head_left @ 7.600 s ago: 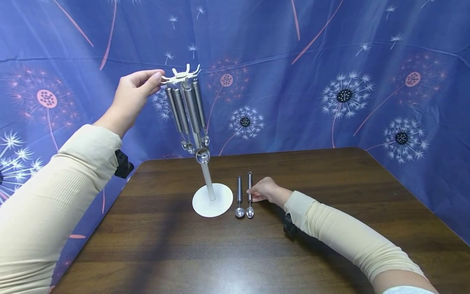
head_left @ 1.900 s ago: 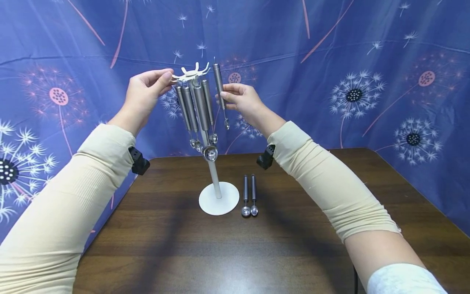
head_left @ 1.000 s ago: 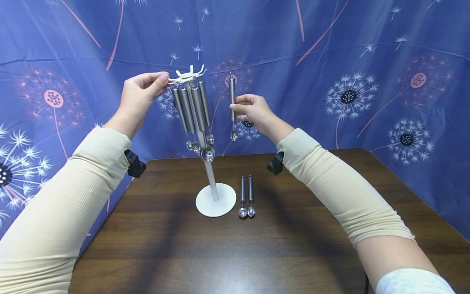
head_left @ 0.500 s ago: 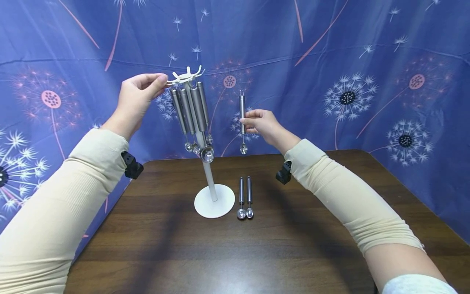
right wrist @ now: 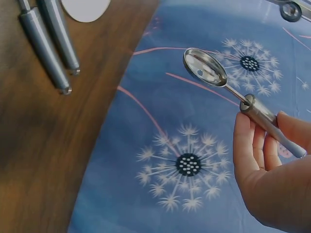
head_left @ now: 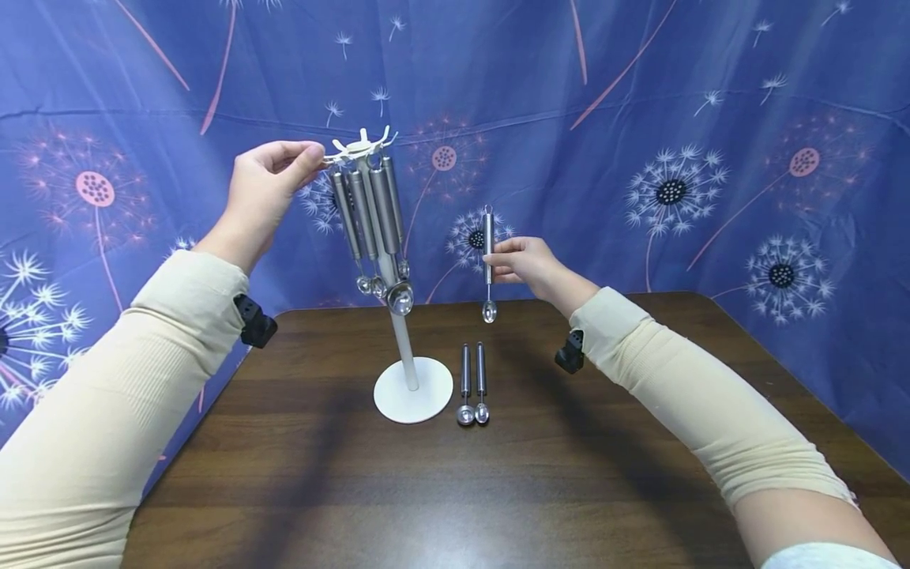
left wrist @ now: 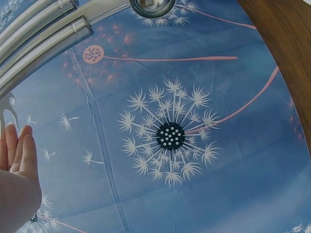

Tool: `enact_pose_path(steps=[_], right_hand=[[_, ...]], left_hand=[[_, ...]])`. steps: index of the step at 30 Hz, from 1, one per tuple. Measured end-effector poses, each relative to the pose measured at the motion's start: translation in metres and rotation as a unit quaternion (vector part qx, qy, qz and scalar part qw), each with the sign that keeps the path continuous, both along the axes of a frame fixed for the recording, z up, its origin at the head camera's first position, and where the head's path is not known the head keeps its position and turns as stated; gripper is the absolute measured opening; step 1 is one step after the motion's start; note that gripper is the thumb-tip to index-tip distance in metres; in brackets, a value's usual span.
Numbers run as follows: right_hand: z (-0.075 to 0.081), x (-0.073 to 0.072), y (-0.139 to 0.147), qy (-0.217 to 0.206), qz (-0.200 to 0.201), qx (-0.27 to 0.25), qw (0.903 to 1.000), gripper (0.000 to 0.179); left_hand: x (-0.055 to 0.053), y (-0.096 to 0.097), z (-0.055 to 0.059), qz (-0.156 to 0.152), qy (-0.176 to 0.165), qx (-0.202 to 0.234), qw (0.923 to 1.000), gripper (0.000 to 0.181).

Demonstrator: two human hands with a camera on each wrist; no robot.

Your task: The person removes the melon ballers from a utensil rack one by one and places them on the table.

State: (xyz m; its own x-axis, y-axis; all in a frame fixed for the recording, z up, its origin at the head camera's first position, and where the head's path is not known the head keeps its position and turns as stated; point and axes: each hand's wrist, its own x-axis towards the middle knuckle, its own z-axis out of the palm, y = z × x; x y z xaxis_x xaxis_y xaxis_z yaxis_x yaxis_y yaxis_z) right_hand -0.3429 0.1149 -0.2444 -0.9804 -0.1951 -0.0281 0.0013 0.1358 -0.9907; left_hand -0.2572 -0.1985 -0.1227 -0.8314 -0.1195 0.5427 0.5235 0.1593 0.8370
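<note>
My left hand (head_left: 266,190) pinches an outer hook of the white rotating rack (head_left: 404,348) between thumb and fingers. Several steel-handled melon ballers (head_left: 385,209) dangle from the rack beside that hand. To the right of the rack, my right hand (head_left: 532,265) grips another melon baller (right wrist: 260,114) by its handle. Upright in the head view, it has its loop on top and its oval bowl (right wrist: 206,68) below; a small hole shows in the bowl. In the left wrist view, fingers (left wrist: 28,155) touch the white hook.
Two melon ballers (head_left: 465,371) lie side by side on the brown wooden table (head_left: 455,482), handles pointing away. Just left of them stands the rack's round white base (head_left: 412,407). A blue dandelion-print cloth (head_left: 569,197) hangs behind the table.
From beside the rack's hooks, my right hand has come down and to the right with the melon baller. Earliest, it touched a melon baller on the table. My left hand stays at the rack.
</note>
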Motion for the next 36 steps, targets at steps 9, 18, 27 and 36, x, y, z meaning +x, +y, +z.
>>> enact_pose_path(steps=[9,18,27,36], right_hand=[[-0.025,0.006,0.009,-0.025,0.011,0.013,0.9995,0.041],[-0.042,0.011,0.015,-0.041,0.013,0.037,0.9984,0.045],[-0.06,0.015,0.016,-0.056,0.016,0.038,0.9976,0.043],[-0.084,0.017,0.015,-0.085,0.017,0.052,0.9949,0.038]], left_hand=[[0.0,0.003,-0.001,0.009,0.0,-0.011,0.9999,0.036],[0.001,0.003,0.0,0.019,0.001,-0.015,0.9997,0.034],[0.001,0.002,-0.001,0.013,0.002,-0.007,0.9999,0.036],[0.001,0.001,-0.001,0.035,0.002,-0.035,0.9988,0.032]])
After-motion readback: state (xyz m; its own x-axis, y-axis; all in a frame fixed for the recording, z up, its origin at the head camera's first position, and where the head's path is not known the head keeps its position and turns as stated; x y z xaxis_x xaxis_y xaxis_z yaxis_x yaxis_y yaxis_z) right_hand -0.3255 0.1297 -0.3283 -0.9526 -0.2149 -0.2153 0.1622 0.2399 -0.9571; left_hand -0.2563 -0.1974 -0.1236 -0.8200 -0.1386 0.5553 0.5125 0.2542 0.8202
